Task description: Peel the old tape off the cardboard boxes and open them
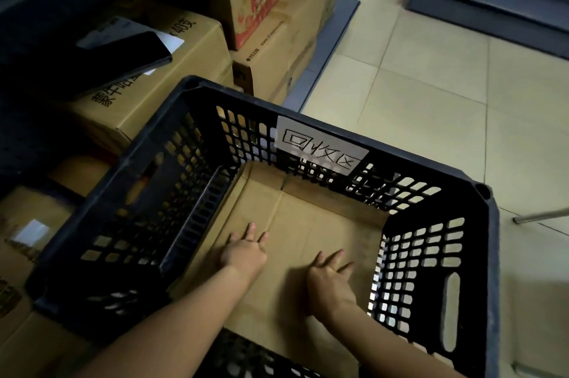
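Note:
A flattened cardboard box (pixel 295 223) lies on the bottom of a black plastic crate (pixel 486 254). Both my arms reach down into the crate. My left hand (pixel 244 251) lies flat on the cardboard with its fingers spread, left of the middle. My right hand (pixel 331 277) presses on the cardboard with straight fingers, nearer the crate's right wall. Neither hand holds anything. I see no tape on the flattened cardboard.
The crate bears a white handwritten label (pixel 320 146) on its far wall. Several closed cardboard boxes (pixel 172 76) are stacked on the left, one with a dark flat object (pixel 123 51) on top. Tiled floor (pixel 431 85) lies to the right, with a metal leg (pixel 542 217).

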